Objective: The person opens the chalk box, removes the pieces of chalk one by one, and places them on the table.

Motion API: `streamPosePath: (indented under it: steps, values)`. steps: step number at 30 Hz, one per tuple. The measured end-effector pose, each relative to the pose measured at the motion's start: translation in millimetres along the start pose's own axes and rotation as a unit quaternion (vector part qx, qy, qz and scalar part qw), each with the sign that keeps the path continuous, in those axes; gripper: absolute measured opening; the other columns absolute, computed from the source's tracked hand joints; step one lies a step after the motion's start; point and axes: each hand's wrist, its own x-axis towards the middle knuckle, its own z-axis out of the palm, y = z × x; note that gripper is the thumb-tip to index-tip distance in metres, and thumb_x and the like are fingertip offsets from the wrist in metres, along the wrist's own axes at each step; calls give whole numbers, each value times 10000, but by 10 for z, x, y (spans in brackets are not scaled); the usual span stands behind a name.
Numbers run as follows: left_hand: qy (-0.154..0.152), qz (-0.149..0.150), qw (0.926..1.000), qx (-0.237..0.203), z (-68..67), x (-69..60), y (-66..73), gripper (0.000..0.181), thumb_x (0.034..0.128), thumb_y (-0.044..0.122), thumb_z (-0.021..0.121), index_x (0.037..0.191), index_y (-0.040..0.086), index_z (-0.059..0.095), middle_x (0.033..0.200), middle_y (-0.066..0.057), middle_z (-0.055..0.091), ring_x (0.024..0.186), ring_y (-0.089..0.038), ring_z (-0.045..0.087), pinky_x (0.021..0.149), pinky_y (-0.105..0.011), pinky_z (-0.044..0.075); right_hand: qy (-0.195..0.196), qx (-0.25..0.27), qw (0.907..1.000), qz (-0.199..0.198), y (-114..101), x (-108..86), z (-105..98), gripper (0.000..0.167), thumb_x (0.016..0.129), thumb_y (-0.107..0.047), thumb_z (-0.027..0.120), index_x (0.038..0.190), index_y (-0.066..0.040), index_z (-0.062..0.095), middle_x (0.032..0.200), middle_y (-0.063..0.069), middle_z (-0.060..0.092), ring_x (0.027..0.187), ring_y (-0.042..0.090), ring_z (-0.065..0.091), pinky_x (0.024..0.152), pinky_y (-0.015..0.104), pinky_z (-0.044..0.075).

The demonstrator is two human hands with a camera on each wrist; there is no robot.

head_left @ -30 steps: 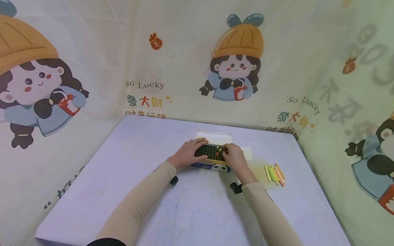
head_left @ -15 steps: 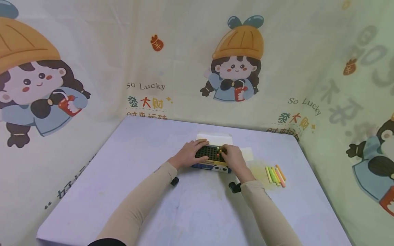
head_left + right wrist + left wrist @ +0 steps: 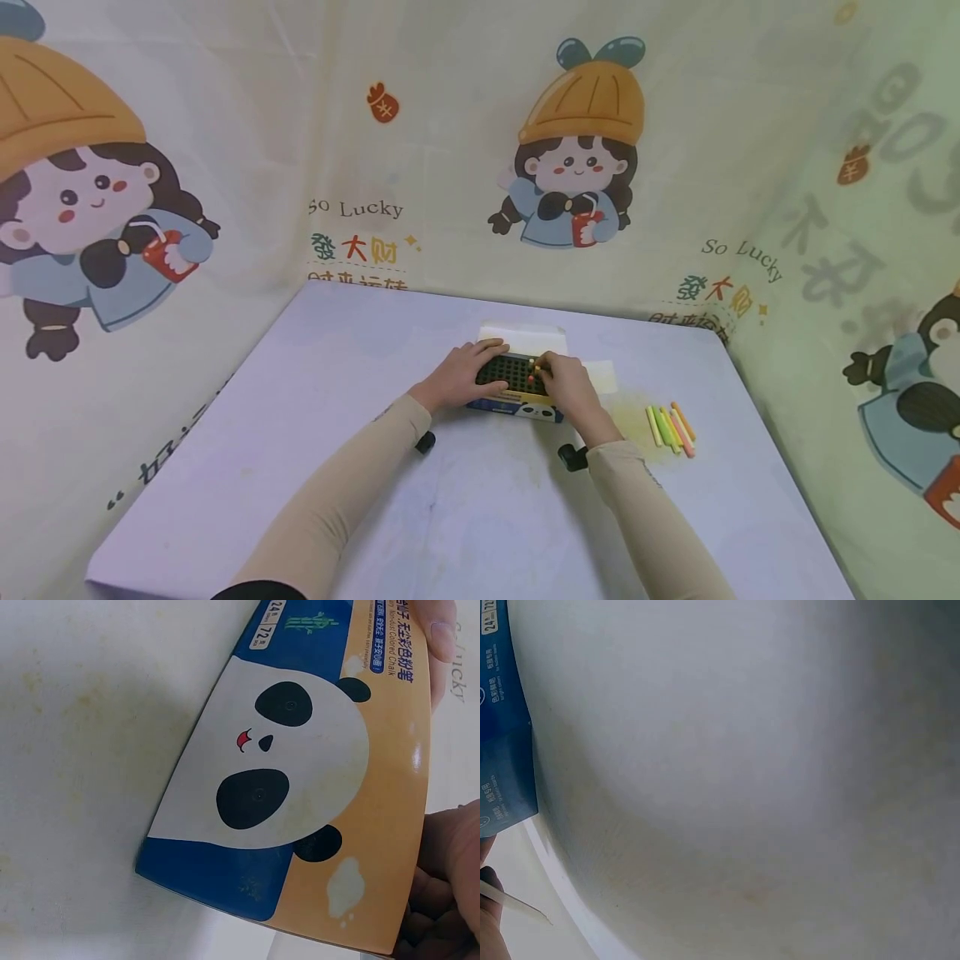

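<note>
A chalk box [image 3: 514, 408] sits on the table, its black grid of holes [image 3: 506, 372] facing up. Its front, printed with a panda [image 3: 315, 750], fills much of the right wrist view. My left hand [image 3: 459, 375] grips the box's left end, thumb in front and fingers behind. At the right end, my right hand [image 3: 572, 390] has curled fingertips over the holes, pinching what looks like a yellow chalk stick, mostly hidden by the fingers. A red chalk [image 3: 531, 378] and a pale chalk [image 3: 532, 363] poke up beside it. The left wrist view catches only the box's blue side [image 3: 502, 727].
Several loose chalk sticks [image 3: 672, 429], green, yellow, pink and orange, lie right of the box on a yellow-dusted patch. An upright white flap [image 3: 522, 337] stands behind the box, and another pale flap [image 3: 602, 375] extends at its right. Printed cloth hangs around the table [image 3: 360, 333].
The right fingertips have shifted very slightly left over the holes in the past second. The left hand, box and loose chalk hold their places, apart from a small camera shift.
</note>
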Motion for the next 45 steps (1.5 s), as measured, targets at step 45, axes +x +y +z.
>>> streamPosePath:
  steps: [45]
  values:
    - [79,85,9998,-146,-17,-18,35,772,1004,641,541,1647,287,301,1694,8,304,1483,-340,399,1185,-625,316,12,87,9999,140,20,-4,-30,217,1113,-211,499,1239,-46,560,981,182,726,648,206,555,572,319,440]
